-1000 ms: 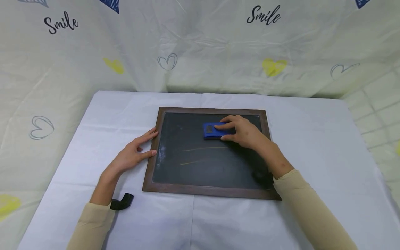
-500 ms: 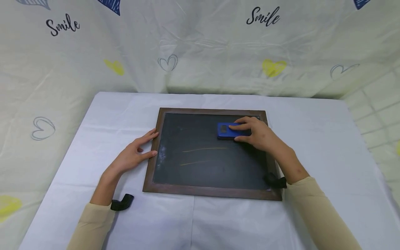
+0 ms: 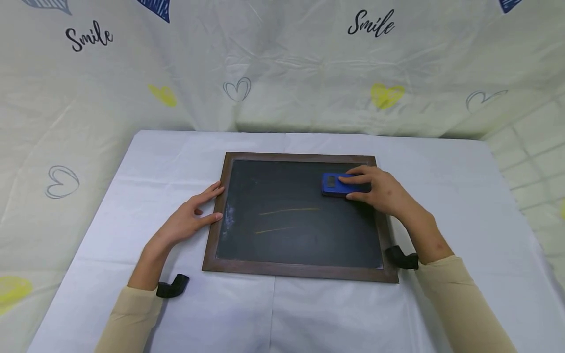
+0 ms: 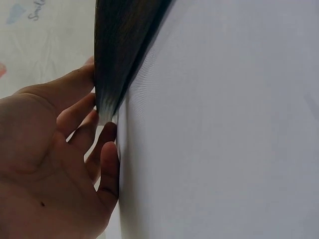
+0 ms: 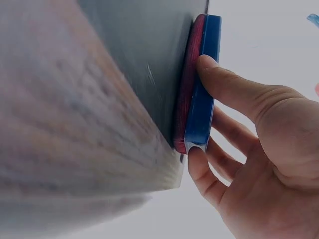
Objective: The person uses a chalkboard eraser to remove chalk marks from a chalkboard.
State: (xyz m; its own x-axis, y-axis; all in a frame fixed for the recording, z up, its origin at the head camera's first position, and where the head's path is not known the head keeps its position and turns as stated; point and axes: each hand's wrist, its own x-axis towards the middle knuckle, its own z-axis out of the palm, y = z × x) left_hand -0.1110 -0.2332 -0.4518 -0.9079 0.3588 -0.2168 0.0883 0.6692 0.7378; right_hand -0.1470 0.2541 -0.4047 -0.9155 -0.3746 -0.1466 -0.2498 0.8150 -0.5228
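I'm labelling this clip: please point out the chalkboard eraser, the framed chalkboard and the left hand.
Chalkboard eraser point(image 5: 201, 110), right wrist view: side of the blue backing.
Framed chalkboard point(image 3: 291, 192), head view: dark writing surface.
Left hand point(image 3: 186, 218), head view: back of the hand.

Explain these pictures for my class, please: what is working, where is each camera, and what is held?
No machine here: the left hand and right hand are a person's own. The wide picture comes from a camera on the head; the two close ones, from a camera on each wrist. A blackboard with two thin yellow lines lies on a white-covered table. The left hand touches the board's wooden frame. In the right hand's grip is a blue block with a red pad facing the board, probably an eraser.
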